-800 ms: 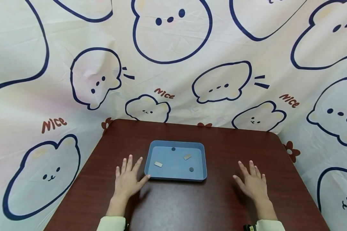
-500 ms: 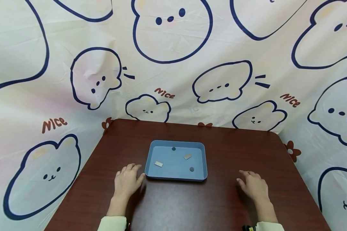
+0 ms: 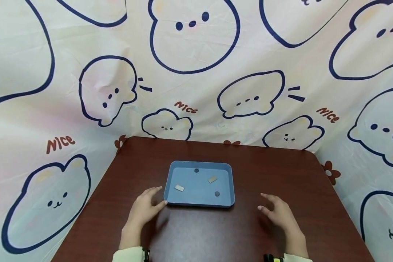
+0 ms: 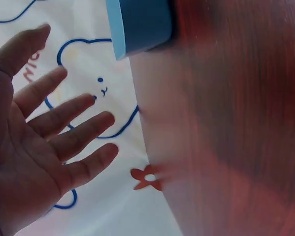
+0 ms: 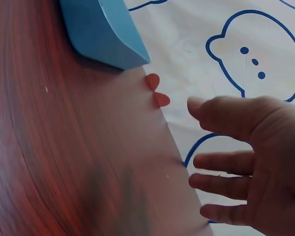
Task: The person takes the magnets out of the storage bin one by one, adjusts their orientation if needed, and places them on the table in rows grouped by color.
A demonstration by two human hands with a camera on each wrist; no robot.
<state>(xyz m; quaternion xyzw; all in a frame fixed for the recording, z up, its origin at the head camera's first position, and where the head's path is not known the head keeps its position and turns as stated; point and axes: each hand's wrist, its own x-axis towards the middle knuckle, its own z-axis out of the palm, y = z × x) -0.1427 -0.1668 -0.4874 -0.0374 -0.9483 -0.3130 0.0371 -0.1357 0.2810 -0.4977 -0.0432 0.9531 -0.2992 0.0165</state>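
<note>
A shallow blue tray lies on the dark wooden table. Inside it are two small pale rectangular pieces, a left one and a right one, plus two small dark discs, one at the back and one at the front right. My left hand is beside the tray's front left corner, thumb tip right at the rim, fingers extended. Well to the right of the tray, my right hand hovers over the table with relaxed fingers. Both palms face inward and hold nothing in the wrist views.
The brown table meets a white cloth backdrop printed with blue bear outlines along its back and sides. Pale sleeves, the left one and the right one, show at the bottom edge, with dark bands at the wrists.
Both hands first bent their fingers down from a spread pose, then straightened them somewhat and turned palms inward. The right hand has shifted left toward the tray. Tray and pieces stayed put.
</note>
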